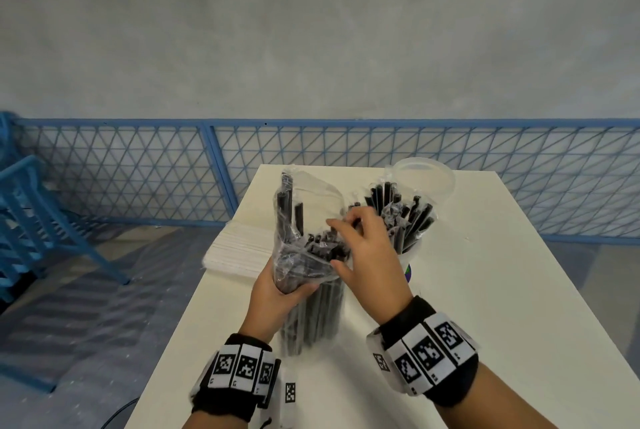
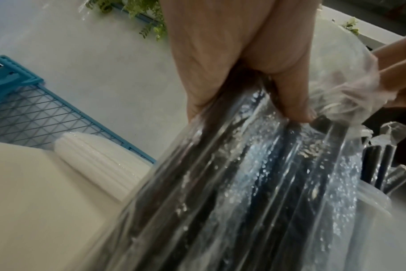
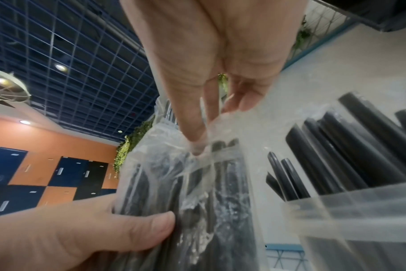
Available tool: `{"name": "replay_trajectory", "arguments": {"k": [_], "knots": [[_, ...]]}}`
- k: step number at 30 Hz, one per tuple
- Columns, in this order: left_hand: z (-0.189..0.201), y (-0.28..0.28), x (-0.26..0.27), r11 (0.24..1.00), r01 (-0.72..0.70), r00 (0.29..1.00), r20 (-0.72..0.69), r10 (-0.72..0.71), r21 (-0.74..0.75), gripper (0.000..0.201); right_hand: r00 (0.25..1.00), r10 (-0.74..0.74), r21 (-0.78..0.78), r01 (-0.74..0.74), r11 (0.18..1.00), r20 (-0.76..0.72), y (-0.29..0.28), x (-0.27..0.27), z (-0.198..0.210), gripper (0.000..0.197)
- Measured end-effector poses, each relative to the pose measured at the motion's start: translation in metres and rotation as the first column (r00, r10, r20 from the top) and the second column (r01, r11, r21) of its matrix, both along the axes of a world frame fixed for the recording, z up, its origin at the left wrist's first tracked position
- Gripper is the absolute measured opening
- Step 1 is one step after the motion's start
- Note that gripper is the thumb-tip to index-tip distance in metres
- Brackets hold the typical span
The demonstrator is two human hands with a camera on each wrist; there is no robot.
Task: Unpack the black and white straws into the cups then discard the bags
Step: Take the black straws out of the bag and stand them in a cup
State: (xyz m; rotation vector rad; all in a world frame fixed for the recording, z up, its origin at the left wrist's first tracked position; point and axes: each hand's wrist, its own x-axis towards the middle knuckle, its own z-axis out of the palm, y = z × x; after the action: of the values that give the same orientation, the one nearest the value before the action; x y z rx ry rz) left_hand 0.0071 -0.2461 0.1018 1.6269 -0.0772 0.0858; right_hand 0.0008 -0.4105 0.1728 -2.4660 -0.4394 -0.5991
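Note:
A clear bag of black straws [image 1: 311,304] stands upright on the white table [image 1: 485,324]. My left hand [image 1: 287,290] grips its middle, thumb on the near side [image 3: 151,229]. My right hand [image 1: 341,245] is at the bag's open top, thumb and fingers pinching the loose plastic over the straw ends [image 3: 218,124]. Just right of the bag stands a clear cup [image 1: 412,248] with several black straws [image 1: 415,217] in it. A pack of white straws [image 1: 235,248] lies at the table's left edge, also seen in the left wrist view [image 2: 100,161].
A second clear cup [image 1: 429,179] stands behind the filled one near the table's far edge. A blue mesh fence [image 1: 138,169] runs behind the table, and a blue frame [image 1: 20,214] stands on the floor to the left.

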Motion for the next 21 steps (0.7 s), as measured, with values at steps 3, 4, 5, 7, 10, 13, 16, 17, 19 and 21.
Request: {"name": "replay_trajectory", "arguments": {"k": [3,4,5,7,10,13,16,17,19,21], "knots": [[0.0,0.006,0.003,1.0,-0.021,0.999,0.027,0.021,-0.018,0.059,0.991,0.091,-0.027,-0.089,0.996,0.096,0.006,-0.003,0.004,0.06],[0.0,0.008,0.005,0.999,-0.029,0.999,0.027,0.029,-0.018,0.061,0.983,0.106,-0.02,-0.104,0.994,0.15,0.007,-0.004,0.006,0.055],[0.0,0.01,0.006,0.999,-0.032,0.999,0.026,0.033,-0.013,0.063,0.97,0.123,-0.016,-0.123,0.992,0.209,0.008,-0.005,0.008,0.048],[0.0,0.012,0.007,1.0,-0.028,0.999,0.024,0.028,0.01,0.06,0.943,0.174,-0.01,-0.179,0.984,0.284,0.013,-0.007,0.011,0.031],[0.0,0.012,0.007,0.999,-0.018,0.999,0.03,0.017,0.046,0.054,0.963,0.177,0.007,-0.183,0.983,0.203,0.015,-0.002,0.008,0.029],[-0.001,0.013,0.006,0.998,0.0,1.0,0.022,-0.001,0.062,0.058,0.988,0.109,-0.05,-0.115,0.992,-0.107,0.013,0.005,0.008,0.049],[-0.002,0.014,0.006,0.999,0.021,1.0,0.014,-0.022,0.049,0.062,0.962,0.049,-0.11,-0.081,0.991,-0.269,0.008,0.007,0.009,0.06],[-0.003,0.014,0.007,0.999,0.025,1.0,0.017,-0.026,0.049,0.062,0.955,0.035,-0.121,-0.074,0.99,-0.293,0.007,0.009,0.009,0.063],[-0.004,0.015,0.007,0.999,0.038,0.999,0.008,-0.039,0.034,0.06,0.928,0.053,-0.099,-0.096,0.99,-0.368,0.006,0.012,0.009,0.067],[-0.004,0.017,0.007,0.999,0.05,0.999,-0.007,-0.05,-0.001,0.061,0.894,0.127,0.003,-0.139,0.99,-0.431,0.004,0.016,0.006,0.071]]}}
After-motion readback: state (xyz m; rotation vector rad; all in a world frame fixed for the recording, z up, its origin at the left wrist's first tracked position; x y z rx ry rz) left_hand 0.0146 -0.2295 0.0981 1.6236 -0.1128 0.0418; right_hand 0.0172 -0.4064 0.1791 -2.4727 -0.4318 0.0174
